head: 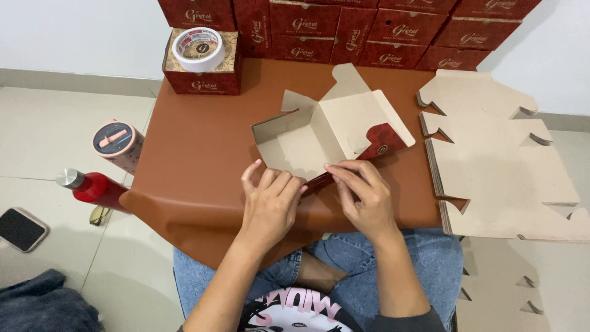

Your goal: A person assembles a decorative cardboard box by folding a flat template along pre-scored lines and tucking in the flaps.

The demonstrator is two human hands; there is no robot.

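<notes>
— Cardboard box blank (335, 132), half folded, where does it sit?

— Centre of the frame, on the brown mat (190, 160). Its plain kraft inside faces up, with a dark red printed flap showing at its right edge.

— And the hands?

— Both press on its near edge. The left hand (270, 203) lies flat, fingers together and stretched forward, fingertips touching the lower fold. The right hand (362, 193) has its fingers bent over the red strip of the same edge, pinching or pressing it down; I cannot tell which.

— What lies around it?

— At the right of the frame, a stack of flat unfolded blanks (498, 166), just beside the mat. Along the top edge, a row of finished dark red boxes (369, 27) against the wall. Upper left, one more red box (200, 77) with a roll of white tape (198, 49) resting on top.

— The left side?

— A patterned tumbler with a pink lid (117, 144), a red bottle (92, 187) below it, and a phone (21, 229) on the floor at the left edge.
</notes>
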